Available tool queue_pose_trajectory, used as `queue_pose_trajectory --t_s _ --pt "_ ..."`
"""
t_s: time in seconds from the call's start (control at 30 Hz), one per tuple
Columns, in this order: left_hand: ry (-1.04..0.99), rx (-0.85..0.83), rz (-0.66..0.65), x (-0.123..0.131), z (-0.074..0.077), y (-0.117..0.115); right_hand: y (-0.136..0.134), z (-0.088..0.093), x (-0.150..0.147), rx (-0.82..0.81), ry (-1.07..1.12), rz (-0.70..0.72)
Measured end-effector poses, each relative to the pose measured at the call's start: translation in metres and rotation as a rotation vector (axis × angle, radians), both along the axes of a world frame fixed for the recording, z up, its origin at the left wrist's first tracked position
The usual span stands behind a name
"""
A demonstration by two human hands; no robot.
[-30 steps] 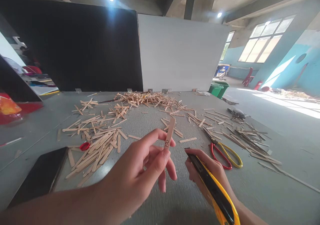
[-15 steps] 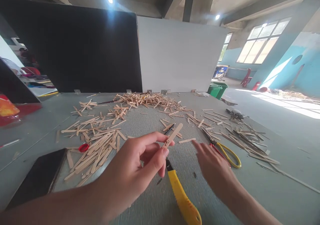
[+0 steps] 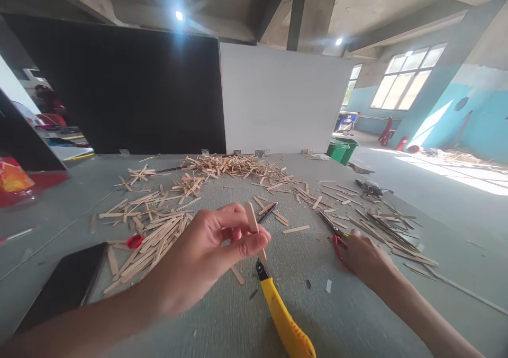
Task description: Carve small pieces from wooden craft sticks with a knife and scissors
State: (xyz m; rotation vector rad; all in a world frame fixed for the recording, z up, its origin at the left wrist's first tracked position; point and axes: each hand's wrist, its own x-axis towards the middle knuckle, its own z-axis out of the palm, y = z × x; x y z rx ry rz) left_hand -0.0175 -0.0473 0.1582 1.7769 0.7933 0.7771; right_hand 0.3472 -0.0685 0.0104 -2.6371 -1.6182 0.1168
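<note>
The knife [image 3: 283,315] now lies dropped at bottom centre; the right hand [image 3: 367,260] has closed over the scissors [image 3: 337,236], while the left hand [image 3: 210,252] pinches a stick [image 3: 252,219].

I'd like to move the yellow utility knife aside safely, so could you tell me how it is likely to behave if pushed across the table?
The yellow utility knife lies flat on the table, so it would probably slide, not roll. Its body looks rigid. The dark blade end points away toward the left hand, so pushing from the handle seems safer.
</note>
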Motion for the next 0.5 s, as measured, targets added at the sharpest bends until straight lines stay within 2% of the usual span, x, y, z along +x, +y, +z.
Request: queue_pose_trajectory --t_s 0.13,0.27,0.37,0.47,0.5 --pt "-0.088 -0.12 -0.011 0.0 0.001 0.009 0.009 0.005 0.005 0.101 0.173 0.024" --pt "-0.211 -0.231 -0.074 0.003 0.005 0.012 0.009 0.019 -0.018 0.202 0.551 0.11" --pt "-0.21 -0.288 -0.131 0.002 0.006 0.014 -0.007 0.037 -0.049 0.212 0.91 0.293" --pt "-0.09 -0.227 -0.131 -0.002 0.004 0.018 -0.031 0.054 -0.08 0.249 1.15 0.484" --pt "-0.049 -0.217 -0.124 -0.004 0.004 0.019 -0.039 0.058 -0.088 0.261 1.313 0.566"
